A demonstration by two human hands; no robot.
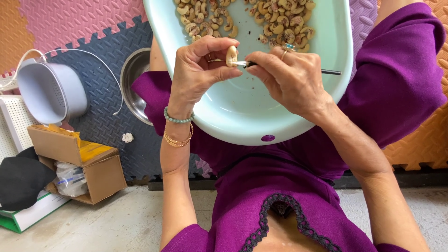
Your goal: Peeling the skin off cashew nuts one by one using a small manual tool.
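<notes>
Pale mint plastic makes up the basin (pixel 242 112) that rests on the person's lap, over a purple dress (pixel 280 186). Both hands meet above its bare near half. The left hand (pixel 198 70) pinches a single cashew (pixel 231 55) between thumb and curled forefinger, the other fingers folded in behind; the nut stands upright at the fingertips, just above the basin floor. The right hand (pixel 291 77) grips a small knife (pixel 289 69), its fingers pressed together round the dark handle, whose end sticks out to the right past the hand. The short bright blade touches the cashew's lower side. A ring with a blue stone sits on a right finger. On the left wrist are a green bead bracelet (pixel 177 119) and thin gold bangles (pixel 177 140).

A heap of cashews (pixel 247 21) lies in the far part of the basin, well apart from the held one.

On the dark foam mat (pixel 105 102) to the left stands a steel bowl (pixel 133 84), partly under the basin's rim, and further left a grey plastic strainer (pixel 51 91) with a white cord looped about it. Near it on the concrete floor sits an open cardboard box (pixel 79 163).
</notes>
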